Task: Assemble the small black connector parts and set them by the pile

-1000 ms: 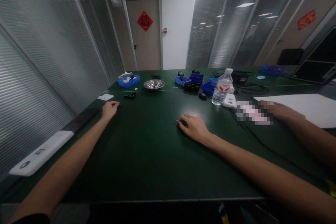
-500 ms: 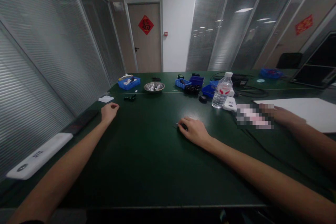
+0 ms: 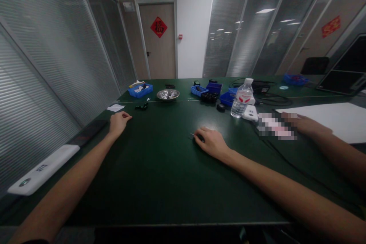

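Observation:
On the left side of the dark green table, my left hand rests with curled fingers, thumb and forefinger close together at the tips. Whatever lies between them, if anything, is too small to make out. A small black object lies beyond that hand, with a white paper also near it. Right of centre, my right hand is closed around a small black-handled tool. A thin metal tip points left out of its grip, low over the table. My palm hides the rest of the tool.
Farther back stand a metal bowl, a blue tray and several blue bins. A water bottle is upright beyond my right hand. Another person's hand lies by a white board. A white device lies along the left edge.
My left hand's fingers have shifted slightly right and stretched a little at the tips. My right hand and its tool have stayed put.

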Tool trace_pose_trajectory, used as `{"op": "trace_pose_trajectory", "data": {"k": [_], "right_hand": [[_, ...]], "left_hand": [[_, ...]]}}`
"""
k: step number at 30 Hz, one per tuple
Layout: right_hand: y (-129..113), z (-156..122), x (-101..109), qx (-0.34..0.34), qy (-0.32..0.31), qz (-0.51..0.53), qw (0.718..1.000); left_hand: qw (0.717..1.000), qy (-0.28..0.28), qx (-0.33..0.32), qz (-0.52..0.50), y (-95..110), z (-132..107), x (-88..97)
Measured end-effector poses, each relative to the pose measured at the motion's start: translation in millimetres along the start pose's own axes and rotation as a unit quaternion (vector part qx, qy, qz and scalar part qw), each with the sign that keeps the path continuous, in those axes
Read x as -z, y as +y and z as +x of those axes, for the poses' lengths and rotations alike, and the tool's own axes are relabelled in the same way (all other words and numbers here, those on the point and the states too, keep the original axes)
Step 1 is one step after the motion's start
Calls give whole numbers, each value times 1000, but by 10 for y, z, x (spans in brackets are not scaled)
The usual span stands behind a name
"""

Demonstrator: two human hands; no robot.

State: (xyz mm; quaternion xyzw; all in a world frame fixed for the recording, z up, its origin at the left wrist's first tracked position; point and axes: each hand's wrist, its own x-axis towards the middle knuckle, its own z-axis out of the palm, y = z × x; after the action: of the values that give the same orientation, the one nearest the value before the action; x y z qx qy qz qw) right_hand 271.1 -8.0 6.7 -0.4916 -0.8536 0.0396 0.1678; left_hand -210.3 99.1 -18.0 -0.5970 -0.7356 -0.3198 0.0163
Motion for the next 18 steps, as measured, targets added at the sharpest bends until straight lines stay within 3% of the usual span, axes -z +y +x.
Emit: {"op": "trace_pose_trajectory", "data": {"k": [18], "right_hand": [[15, -13, -24, 3, 6, -11, 1000]], "left_hand": [[997, -17, -30, 72, 169, -111, 80]]}}
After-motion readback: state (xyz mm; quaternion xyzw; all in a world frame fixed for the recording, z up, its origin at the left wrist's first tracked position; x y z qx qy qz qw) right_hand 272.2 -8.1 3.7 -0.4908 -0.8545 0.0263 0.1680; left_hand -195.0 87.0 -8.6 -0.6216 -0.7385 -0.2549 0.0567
